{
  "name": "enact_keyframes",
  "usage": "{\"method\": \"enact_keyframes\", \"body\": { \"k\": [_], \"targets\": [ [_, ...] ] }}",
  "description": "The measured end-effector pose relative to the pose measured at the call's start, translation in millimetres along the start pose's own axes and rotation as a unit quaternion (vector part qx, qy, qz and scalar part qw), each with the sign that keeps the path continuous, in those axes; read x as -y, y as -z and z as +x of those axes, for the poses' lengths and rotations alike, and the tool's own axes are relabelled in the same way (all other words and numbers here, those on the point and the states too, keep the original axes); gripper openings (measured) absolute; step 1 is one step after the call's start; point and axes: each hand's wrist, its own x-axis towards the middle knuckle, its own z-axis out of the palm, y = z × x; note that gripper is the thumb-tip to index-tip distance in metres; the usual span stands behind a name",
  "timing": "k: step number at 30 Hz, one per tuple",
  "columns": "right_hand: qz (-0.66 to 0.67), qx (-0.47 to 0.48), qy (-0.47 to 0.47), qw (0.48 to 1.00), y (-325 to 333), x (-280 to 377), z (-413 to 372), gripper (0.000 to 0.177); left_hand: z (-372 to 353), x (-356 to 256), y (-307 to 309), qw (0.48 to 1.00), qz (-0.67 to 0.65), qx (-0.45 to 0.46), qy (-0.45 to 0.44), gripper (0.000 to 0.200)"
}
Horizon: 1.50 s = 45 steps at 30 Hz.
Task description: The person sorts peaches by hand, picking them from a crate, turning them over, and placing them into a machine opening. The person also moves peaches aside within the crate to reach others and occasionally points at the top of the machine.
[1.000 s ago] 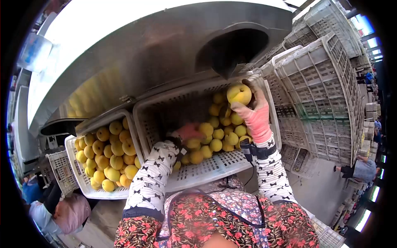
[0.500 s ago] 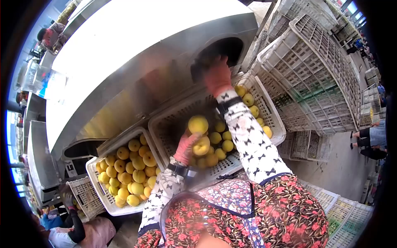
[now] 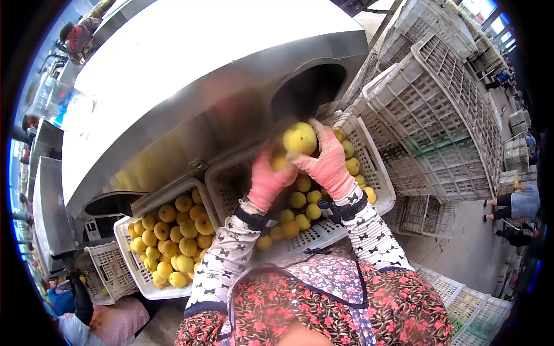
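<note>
My right hand (image 3: 330,164), in a pink glove, grips a round yellow peach (image 3: 299,139) with dark specks, just below the dark oval opening (image 3: 309,86) of the metal machine. My left hand (image 3: 269,177), also gloved in pink, is closed around another yellow peach (image 3: 279,162), partly hidden by its blurred fingers. The hands are close together, above a white plastic crate (image 3: 340,237) with loose yellow peaches on its bottom and along its right side. My forearms cover part of this crate.
A second white crate (image 3: 156,293), heaped with orange-yellow peaches, stands at the left below another opening (image 3: 115,205). Tall stacked crates (image 3: 427,121) rise at the right. A co-worker (image 3: 112,323) is at lower left; more people show at the edges.
My right hand has come out of the opening and now grips a peach. My left hand has moved up from low over the crate to beside it. The view has shifted slightly.
</note>
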Motion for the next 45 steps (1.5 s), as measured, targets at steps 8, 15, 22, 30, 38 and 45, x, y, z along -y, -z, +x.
{"method": "enact_keyframes", "body": {
  "k": [8, 15, 22, 30, 38, 45],
  "targets": [
    [-0.231, -0.068, 0.018, 0.970, -32, -35, 112, 0.070, -28, 73, 1, 0.968, -0.193, -0.028, 0.158, 0.043],
    [0.002, 0.067, 0.003, 0.998, -12, -28, -1, 0.104, -3, 0, -11, 0.828, -0.538, 0.007, 0.160, 0.041],
    [0.141, 0.161, -0.064, 0.975, 7, -25, 5, 0.103, 23, -16, -14, 0.749, -0.605, 0.081, 0.259, 0.040],
    [-0.268, -0.064, -0.090, 0.957, -16, -15, 56, 0.094, -5, 79, -5, 0.938, -0.154, 0.023, 0.309, 0.043],
    [-0.400, -0.075, -0.141, 0.902, -61, -55, 122, 0.099, -107, 175, -5, 0.835, 0.383, 0.233, 0.318, 0.065],
    [0.005, -0.055, -0.018, 0.998, 10, -43, 65, 0.041, -119, 187, 4, 0.770, 0.471, 0.377, 0.207, 0.069]
  ]
}}
